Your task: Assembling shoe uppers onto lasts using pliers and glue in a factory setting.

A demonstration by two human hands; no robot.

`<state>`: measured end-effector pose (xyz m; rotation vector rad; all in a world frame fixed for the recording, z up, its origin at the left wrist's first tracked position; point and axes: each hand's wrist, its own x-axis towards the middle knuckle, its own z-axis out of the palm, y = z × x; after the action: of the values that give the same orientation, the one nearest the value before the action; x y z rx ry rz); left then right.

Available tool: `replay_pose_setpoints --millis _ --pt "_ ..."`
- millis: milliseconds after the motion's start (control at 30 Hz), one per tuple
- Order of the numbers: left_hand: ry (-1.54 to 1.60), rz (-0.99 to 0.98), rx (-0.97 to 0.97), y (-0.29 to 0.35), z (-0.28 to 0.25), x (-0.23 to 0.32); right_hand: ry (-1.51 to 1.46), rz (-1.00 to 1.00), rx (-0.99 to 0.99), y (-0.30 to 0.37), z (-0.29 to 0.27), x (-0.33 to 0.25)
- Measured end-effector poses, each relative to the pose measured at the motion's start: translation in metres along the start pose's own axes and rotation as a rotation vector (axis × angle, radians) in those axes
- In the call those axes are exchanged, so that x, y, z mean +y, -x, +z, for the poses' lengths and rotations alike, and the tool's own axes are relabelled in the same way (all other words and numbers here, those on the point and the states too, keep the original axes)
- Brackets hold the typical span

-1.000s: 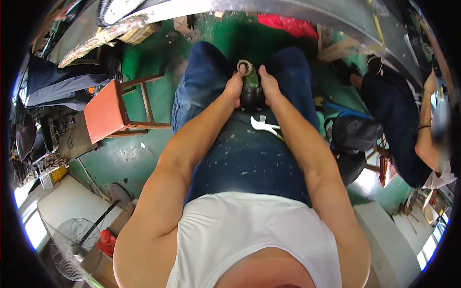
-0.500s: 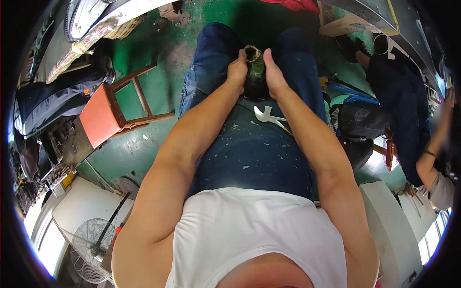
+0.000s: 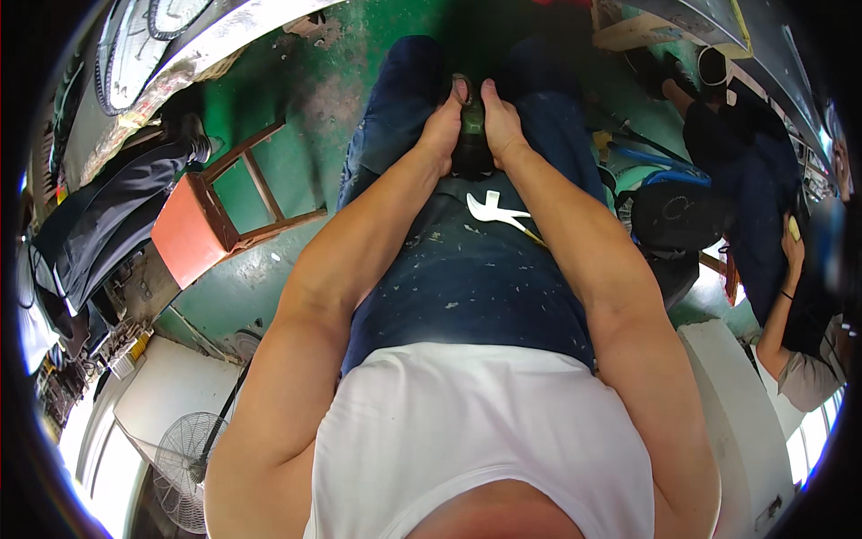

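Between my thighs, a dark green and black piece that looks like a shoe upper [image 3: 471,144] stands with its far end up. My left hand [image 3: 442,130] is closed on its left side, the thumb over the far end. Along its right side, my right hand [image 3: 502,126] presses with the thumb pointing away from me. The fingers of both hands are mostly hidden behind it. On the dark, paint-specked apron [image 3: 462,283] over my lap lie white-headed lasting pincers [image 3: 489,212], their handles running under my right forearm.
At the left stands a wooden stool [image 3: 193,225] with an orange-red seat. A standing fan [image 3: 184,467] is at the lower left. Dark bags [image 3: 678,216] lie right of my leg. A co-worker's arm [image 3: 788,287] shows at the far right, another person's legs [image 3: 117,202] at the left.
Both hands have tilted and shifted slightly with the shoe upper. The tan, rough-edged opening at its far end no longer shows, and my left thumb now covers that end. The co-worker's arm has lowered.
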<state>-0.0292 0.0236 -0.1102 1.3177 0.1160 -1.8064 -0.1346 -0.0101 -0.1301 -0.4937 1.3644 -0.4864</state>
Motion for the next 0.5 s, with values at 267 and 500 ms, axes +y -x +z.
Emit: replay_pose_setpoints --millis 267,500 --pt "-0.189 0.096 0.137 0.016 0.006 0.003 0.089 -0.168 0.040 -0.006 0.000 0.002" --pt "-0.353 0.289 0.053 0.036 0.003 0.011 0.101 -0.444 -0.032 0.003 0.004 0.001"
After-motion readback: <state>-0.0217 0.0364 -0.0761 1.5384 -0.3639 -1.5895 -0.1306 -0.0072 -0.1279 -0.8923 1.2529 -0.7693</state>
